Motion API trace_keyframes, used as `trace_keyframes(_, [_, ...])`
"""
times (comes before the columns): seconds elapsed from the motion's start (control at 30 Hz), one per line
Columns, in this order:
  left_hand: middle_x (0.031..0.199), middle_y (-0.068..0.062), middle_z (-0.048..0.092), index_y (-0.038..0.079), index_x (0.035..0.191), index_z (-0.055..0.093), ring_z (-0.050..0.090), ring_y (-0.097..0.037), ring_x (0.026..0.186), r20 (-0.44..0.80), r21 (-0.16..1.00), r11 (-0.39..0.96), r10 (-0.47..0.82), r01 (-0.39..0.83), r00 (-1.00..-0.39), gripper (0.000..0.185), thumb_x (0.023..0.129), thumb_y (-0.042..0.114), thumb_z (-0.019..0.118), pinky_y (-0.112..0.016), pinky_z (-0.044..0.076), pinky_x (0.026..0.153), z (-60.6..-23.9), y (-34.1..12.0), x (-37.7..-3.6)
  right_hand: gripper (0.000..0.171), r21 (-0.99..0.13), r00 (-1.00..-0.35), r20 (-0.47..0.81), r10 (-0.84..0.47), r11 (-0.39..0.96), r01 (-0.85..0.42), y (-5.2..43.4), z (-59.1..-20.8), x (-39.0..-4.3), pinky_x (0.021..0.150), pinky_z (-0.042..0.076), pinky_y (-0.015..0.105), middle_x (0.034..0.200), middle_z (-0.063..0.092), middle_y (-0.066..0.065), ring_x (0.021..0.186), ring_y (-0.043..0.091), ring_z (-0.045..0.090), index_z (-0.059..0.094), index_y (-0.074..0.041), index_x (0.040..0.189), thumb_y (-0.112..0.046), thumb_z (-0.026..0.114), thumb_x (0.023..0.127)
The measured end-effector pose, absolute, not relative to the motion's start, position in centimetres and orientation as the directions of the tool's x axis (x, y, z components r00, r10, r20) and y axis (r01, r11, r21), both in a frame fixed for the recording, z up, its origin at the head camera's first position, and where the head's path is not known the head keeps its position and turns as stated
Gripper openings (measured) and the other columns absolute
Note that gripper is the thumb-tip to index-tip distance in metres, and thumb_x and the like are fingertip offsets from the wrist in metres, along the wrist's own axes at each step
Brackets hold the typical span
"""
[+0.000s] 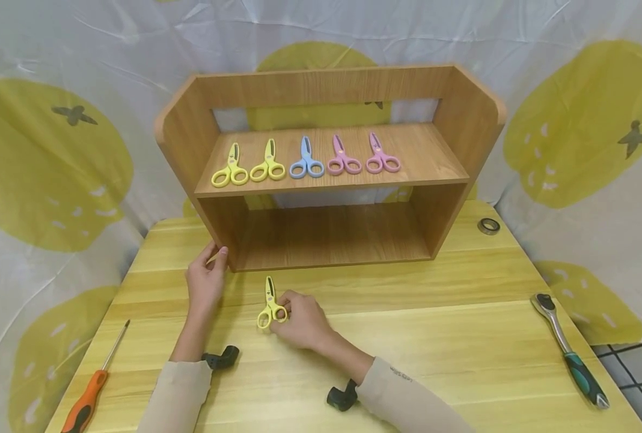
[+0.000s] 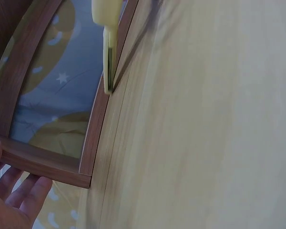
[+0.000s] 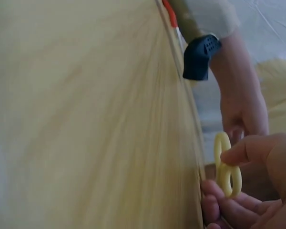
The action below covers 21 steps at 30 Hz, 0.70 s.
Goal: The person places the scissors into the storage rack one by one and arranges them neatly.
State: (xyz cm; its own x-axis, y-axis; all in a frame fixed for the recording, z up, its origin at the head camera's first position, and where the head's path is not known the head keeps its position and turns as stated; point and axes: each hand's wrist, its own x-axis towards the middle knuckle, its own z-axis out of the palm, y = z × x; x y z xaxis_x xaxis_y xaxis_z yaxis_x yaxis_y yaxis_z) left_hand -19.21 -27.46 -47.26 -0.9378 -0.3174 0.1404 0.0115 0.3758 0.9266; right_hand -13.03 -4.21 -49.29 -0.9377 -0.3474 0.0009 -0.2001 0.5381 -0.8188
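Right hand (image 1: 299,322) pinches yellow scissors (image 1: 270,304) on the worktop (image 1: 461,337); left hand (image 1: 206,279), fingers relaxed, steadies the shelf (image 1: 191,129) ahead, where 5 pairs already lie.

Shelf unit (image 1: 326,162) at back of table (image 1: 461,343), five scissors (image 1: 306,160) on its shelf; screwdriver (image 1: 91,391) front left, ratchet (image 1: 570,352) right

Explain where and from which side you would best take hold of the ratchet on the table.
Grip the ratchet by its dark green handle, coming from above. It lies flat, handle end nearest the table's front edge and metal head pointing away, with bare wood either side for fingers.
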Motion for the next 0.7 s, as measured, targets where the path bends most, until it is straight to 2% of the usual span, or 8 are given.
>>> trace_keyframes(0.1, [0.149,-0.009,0.059,0.021,0.152,0.053,0.066,-0.030,0.126,0.145,0.927,0.374,-0.317,0.017,-0.937,0.052,0.105,0.044,0.056,-0.017,0.058,0.091,-47.4,-27.5,-19.1,0.031,-0.874,-0.930,-0.011,-0.367,0.456,-0.170,-3.6,-49.5,-13.3,0.059,0.049,0.018,0.081,0.070,-0.011,0.069,0.000,0.059,0.070,-0.009,0.110,-0.016,0.080,0.081])
trace_keyframes(0.23, [0.150,-0.009,0.058,0.022,0.152,0.053,0.065,-0.031,0.127,0.148,0.932,0.361,-0.314,0.026,-0.938,0.053,0.105,0.045,0.056,-0.018,0.058,0.093,-47.3,-27.4,-19.1,0.032,-0.916,-0.921,-0.009,-0.390,0.373,-0.149,-2.8,-49.9,-13.6,0.063,0.055,0.017,0.083,0.071,-0.010,0.074,0.000,0.064,0.070,-0.006,0.112,-0.014,0.080,0.083])
trace_keyframes(0.47, [0.150,-0.006,0.059,0.026,0.152,0.054,0.066,-0.028,0.126,0.135,0.932,0.362,-0.322,0.010,-0.937,0.051,0.104,0.045,0.057,-0.021,0.058,0.095,-47.4,-27.5,-19.1,0.033,-0.934,-0.925,0.002,-0.381,0.330,-0.138,-1.2,-49.5,-13.8,0.065,0.057,0.021,0.080,0.074,-0.009,0.073,0.005,0.067,0.072,-0.007,0.115,-0.014,0.077,0.083])
trace_keyframes(0.57, [0.150,-0.006,0.059,0.026,0.152,0.054,0.066,-0.028,0.127,0.136,0.929,0.370,-0.322,0.008,-0.937,0.052,0.104,0.047,0.056,-0.024,0.059,0.096,-47.4,-27.6,-19.2,0.034,-0.940,-0.927,0.015,-0.375,0.311,-0.141,-0.3,-48.5,-13.6,0.067,0.058,0.021,0.081,0.074,-0.008,0.074,0.008,0.068,0.073,-0.007,0.117,-0.013,0.078,0.083])
trace_keyframes(0.7, [0.149,-0.005,0.060,0.026,0.151,0.054,0.067,-0.027,0.125,0.138,0.920,0.391,-0.330,-0.002,-0.934,0.052,0.104,0.049,0.055,-0.025,0.059,0.095,-47.6,-27.7,-19.2,0.034,-0.947,-0.925,0.041,-0.378,0.280,-0.156,1.3,-46.2,-12.9,0.060,0.053,0.020,0.083,0.074,-0.007,0.069,0.014,0.062,0.074,-0.010,0.116,-0.013,0.081,0.083])
